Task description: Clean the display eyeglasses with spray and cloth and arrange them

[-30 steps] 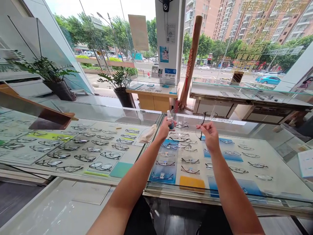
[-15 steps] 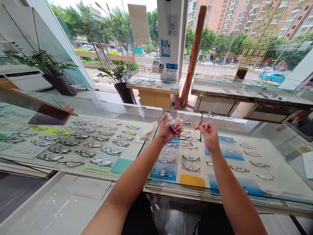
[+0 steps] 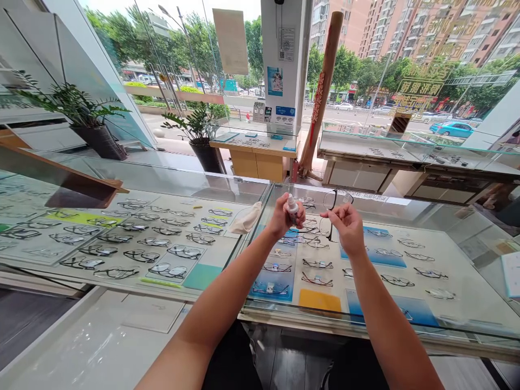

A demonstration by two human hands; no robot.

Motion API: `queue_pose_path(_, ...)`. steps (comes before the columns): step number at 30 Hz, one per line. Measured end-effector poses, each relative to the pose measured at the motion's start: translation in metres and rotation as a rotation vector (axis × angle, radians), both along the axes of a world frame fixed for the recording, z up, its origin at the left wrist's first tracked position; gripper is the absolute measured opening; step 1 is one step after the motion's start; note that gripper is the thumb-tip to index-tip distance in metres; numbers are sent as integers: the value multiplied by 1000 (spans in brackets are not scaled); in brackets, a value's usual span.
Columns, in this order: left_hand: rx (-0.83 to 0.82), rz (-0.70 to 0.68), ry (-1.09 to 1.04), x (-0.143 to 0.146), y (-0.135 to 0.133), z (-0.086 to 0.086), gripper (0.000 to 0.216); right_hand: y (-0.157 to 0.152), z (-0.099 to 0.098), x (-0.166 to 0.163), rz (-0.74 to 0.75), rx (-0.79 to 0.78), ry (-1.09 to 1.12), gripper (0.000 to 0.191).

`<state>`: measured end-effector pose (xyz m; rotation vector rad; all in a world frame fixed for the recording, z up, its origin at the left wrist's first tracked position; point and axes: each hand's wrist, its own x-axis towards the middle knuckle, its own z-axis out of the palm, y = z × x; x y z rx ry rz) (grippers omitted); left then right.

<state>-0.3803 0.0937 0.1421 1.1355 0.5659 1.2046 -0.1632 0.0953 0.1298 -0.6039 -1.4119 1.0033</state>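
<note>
My left hand (image 3: 281,218) is wrapped round a small white spray bottle (image 3: 292,208), its nozzle pointing up. Just to the right, my right hand (image 3: 346,223) pinches a pair of dark-framed eyeglasses (image 3: 330,236) by the frame, holding it turned on its side with one lens above the fingers and one below. A gap separates the bottle from the eyeglasses. Both hands are above the glass display case (image 3: 359,320), where several rows of spectacles lie. A pale cloth (image 3: 246,219) rests on the glass left of my left hand.
A second glass case (image 3: 162,290) full of spectacles adjoins on the left, with a wooden board (image 3: 69,176) on top. An orange card (image 3: 319,299) lies inside the right case. Beyond stand potted plants (image 3: 206,151), a wooden post (image 3: 323,92) and another display counter (image 3: 361,168).
The spray bottle has come more upright and shifted slightly right in my left hand. The eyeglasses have turned a little in my right hand, the lower lens swinging left.
</note>
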Motion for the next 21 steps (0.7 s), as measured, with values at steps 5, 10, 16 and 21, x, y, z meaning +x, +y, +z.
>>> queue_pose_path(5, 153, 235, 310, 10, 2, -10, 69, -5, -1, -5, 49, 6, -49, 40)
queue_pose_path(10, 179, 295, 432, 14, 4, -15, 70, -9, -1, -10, 103, 14, -53, 40)
queue_pose_path(16, 148, 283, 370, 16, 8, -20, 70, -11, -2, -14, 127, 7, -59, 42)
queue_pose_path(21, 122, 256, 339, 18, 6, -19, 69, -13, -3, -16, 138, 11, -47, 39)
